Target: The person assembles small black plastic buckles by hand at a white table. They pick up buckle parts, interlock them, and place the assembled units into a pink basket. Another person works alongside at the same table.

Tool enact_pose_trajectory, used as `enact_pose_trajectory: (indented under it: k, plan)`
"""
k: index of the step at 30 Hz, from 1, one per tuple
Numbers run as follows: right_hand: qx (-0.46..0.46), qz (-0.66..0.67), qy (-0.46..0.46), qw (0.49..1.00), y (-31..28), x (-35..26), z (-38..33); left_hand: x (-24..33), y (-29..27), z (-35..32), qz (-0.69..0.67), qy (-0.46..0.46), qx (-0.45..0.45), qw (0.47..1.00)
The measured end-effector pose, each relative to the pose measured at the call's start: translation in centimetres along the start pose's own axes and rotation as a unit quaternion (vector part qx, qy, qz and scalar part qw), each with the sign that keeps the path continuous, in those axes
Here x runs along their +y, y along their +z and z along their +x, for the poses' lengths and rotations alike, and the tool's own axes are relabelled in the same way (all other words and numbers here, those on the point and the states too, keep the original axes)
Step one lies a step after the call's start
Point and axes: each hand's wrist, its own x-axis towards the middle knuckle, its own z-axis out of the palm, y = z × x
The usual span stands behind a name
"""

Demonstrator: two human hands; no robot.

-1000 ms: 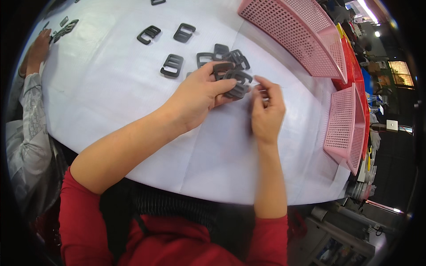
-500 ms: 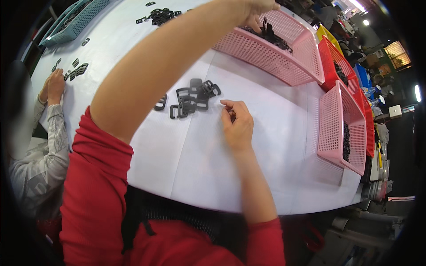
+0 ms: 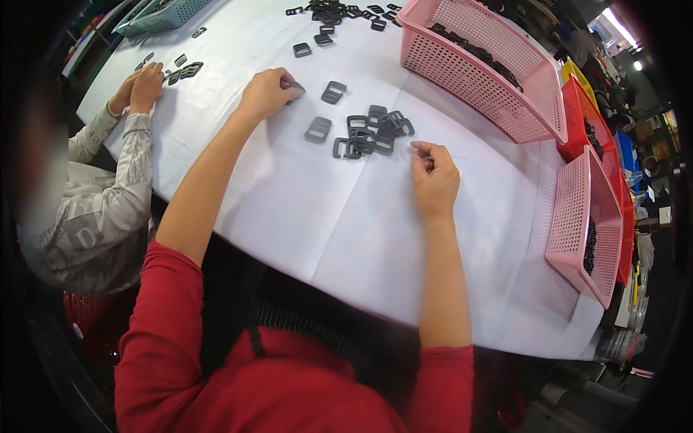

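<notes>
My left hand (image 3: 266,94) is closed at the left of the table, its fingertips on a black plastic strap buckle (image 3: 295,89) that they partly cover. Two loose buckles lie to its right: one flat buckle (image 3: 333,92) and another flat buckle (image 3: 317,130) nearer me. A small overlapping heap of black buckles (image 3: 372,135) sits between my hands. Just right of that heap, my right hand (image 3: 437,180) rests with curled fingers, thumb and forefinger close together. Whatever lies inside its curl is too dark to make out.
A pink basket (image 3: 476,86) of black parts stands far right, with red baskets (image 3: 577,108) and a smaller pink basket (image 3: 570,224) beyond. More buckles (image 3: 328,11) are piled at the back. At left, a co-worker's hands (image 3: 144,88) are beside several buckles; a teal basket (image 3: 162,18) stands behind.
My left hand has come back from the far pink basket to the left part of the table, onto a buckle. My right hand stays curled beside the heap. The whole view has shifted.
</notes>
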Motion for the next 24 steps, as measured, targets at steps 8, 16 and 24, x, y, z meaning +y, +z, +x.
enact_pose_trajectory:
  k: [8, 16, 24]
  plan:
    - [-0.039, 0.058, 0.007, 0.998, -1.0, 0.5, -0.2, 4.2, -1.3, -7.9, -0.437, -0.095, -0.158, 0.880]
    - [-0.160, 0.232, 0.114, 0.953, -2.5, -10.3, -10.6, 6.3, -2.7, -20.1, -0.684, -0.197, -0.245, 0.658]
    - [-0.047, 0.248, 0.156, 0.955, -1.5, -13.9, -15.0, 6.2, -3.1, -23.2, -0.751, -0.287, -0.231, 0.548]
